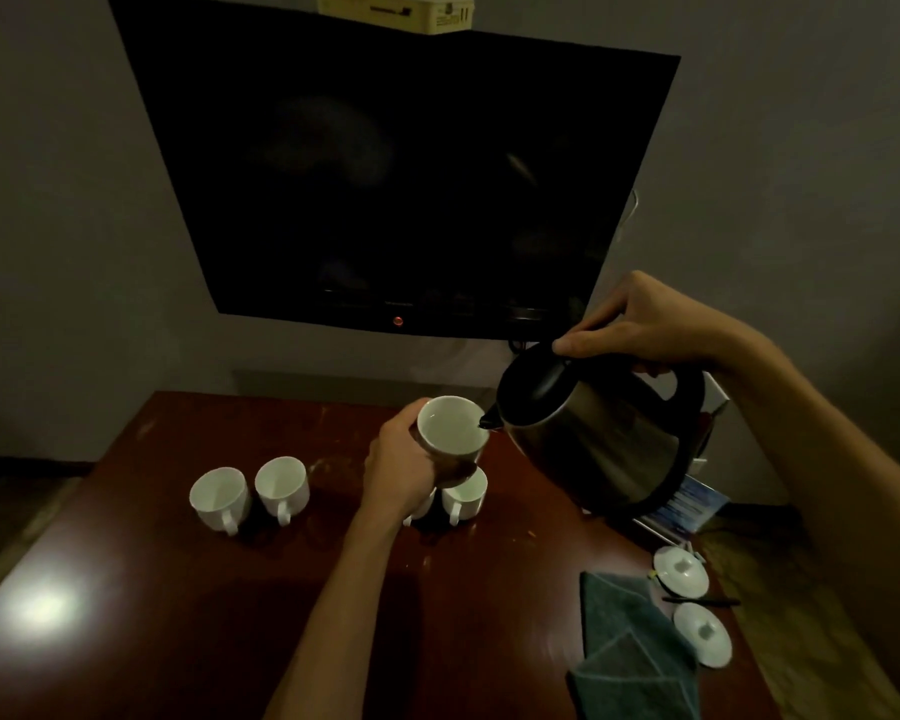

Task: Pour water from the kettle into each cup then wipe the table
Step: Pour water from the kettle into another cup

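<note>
My right hand (640,324) grips the black handle of a steel kettle (598,439), tilted left with its spout over the rim of a white cup (450,426). My left hand (404,472) holds that cup raised above the dark red table (178,615). Directly below it stands another white cup (466,496), with one more partly hidden behind my left hand. Two further white cups (219,498) (281,485) stand side by side to the left, handles facing me. A folded grey-green cloth (630,652) lies at the table's front right.
Two white lids (680,570) (703,634) and a dark pen lie right of the cloth near the table's right edge. A blue packet (689,504) sits under the kettle's base. A dark wall-mounted TV (396,174) hangs behind the table.
</note>
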Tool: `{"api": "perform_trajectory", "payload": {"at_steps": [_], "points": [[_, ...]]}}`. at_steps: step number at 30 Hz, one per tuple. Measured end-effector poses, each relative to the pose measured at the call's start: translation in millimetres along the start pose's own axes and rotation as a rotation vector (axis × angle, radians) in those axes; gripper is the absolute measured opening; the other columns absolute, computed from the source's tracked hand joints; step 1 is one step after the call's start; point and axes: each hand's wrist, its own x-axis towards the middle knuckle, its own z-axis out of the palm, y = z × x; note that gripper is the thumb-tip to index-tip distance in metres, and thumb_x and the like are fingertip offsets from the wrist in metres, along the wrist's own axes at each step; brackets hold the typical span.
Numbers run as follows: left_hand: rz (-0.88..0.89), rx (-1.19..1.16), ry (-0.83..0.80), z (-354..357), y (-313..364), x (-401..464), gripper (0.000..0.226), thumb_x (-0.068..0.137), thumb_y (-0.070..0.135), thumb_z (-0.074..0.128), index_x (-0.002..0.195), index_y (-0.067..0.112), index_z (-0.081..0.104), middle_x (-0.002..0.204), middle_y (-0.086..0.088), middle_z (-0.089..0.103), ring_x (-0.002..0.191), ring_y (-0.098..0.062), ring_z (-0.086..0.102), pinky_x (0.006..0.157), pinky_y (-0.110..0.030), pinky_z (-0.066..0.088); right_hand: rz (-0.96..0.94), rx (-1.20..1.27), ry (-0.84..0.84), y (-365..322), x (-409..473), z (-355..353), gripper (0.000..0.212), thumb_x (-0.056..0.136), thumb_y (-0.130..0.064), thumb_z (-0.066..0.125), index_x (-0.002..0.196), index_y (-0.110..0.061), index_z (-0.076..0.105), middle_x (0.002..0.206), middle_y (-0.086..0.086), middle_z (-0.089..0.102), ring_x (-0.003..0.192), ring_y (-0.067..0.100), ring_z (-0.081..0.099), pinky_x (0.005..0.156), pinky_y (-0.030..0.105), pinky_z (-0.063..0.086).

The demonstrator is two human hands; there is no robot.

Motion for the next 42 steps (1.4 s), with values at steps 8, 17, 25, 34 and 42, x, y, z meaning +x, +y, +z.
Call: {"api": "perform_trajectory", "payload": {"at_steps": [8, 17, 25, 34, 42], "points": [[-0.008, 0.013, 0.003, 0.9, -2.9, 1.4, 0.076, 0.042, 0.051, 0.09, 0.112, 0.043, 0.061, 0.105, 0.018, 0.068, 0.106, -0.01, 0.061, 0.091, -0.046, 0.054, -0.011, -0.001, -0.006, 1.9, 2.6, -0.4, 0.03, 0.087, -0.034, 0.073, 0.096, -0.007, 0.079, 0.051, -0.003, 0.061, 0.039, 0.006, 0.049, 0.039, 0.016, 0.039], [0.008, 0.02, 0.019, 1.2, -7.2, 2.5, 0.071, 0.05, 0.039, 0.094, 0.113, 0.04, 0.062, 0.106, 0.017, 0.067, 0.107, -0.01, 0.061, 0.092, -0.046, 0.055, -0.021, -0.001, 0.0, -2.1, 6.3, 2.3, 0.031, 0.085, -0.037, 0.074, 0.096, -0.008, 0.079, 0.055, 0.004, 0.058, 0.04, 0.008, 0.048, 0.038, 0.016, 0.038], [0.004, 0.017, 0.023, -0.3, -12.6, 4.1, 0.069, 0.051, 0.036, 0.095, 0.111, 0.044, 0.061, 0.106, 0.018, 0.067, 0.107, -0.01, 0.061, 0.093, -0.048, 0.054, -0.026, -0.014, -0.007, -2.6, 9.1, 4.6, 0.031, 0.084, -0.037, 0.074, 0.096, -0.008, 0.079, 0.055, 0.003, 0.058, 0.041, 0.01, 0.048, 0.038, 0.017, 0.039], [-0.002, 0.017, 0.012, -0.2, -12.6, 4.1, 0.068, 0.05, 0.039, 0.094, 0.107, 0.051, 0.058, 0.108, 0.018, 0.066, 0.11, -0.013, 0.06, 0.094, -0.049, 0.053, -0.019, -0.004, -0.019, -2.7, 10.0, 5.6, 0.029, 0.085, -0.033, 0.074, 0.097, -0.007, 0.078, 0.053, 0.001, 0.057, 0.04, 0.008, 0.047, 0.038, 0.016, 0.037], [-0.001, 0.015, 0.003, 1.5, -17.4, 4.9, 0.071, 0.05, 0.042, 0.093, 0.113, 0.042, 0.061, 0.109, 0.016, 0.067, 0.11, -0.013, 0.06, 0.094, -0.049, 0.053, -0.029, 0.003, -0.032, -3.5, 8.0, 6.5, 0.045, 0.074, -0.047, 0.071, 0.096, -0.009, 0.079, 0.053, 0.0, 0.059, 0.041, 0.009, 0.049, 0.039, 0.017, 0.039]]}}
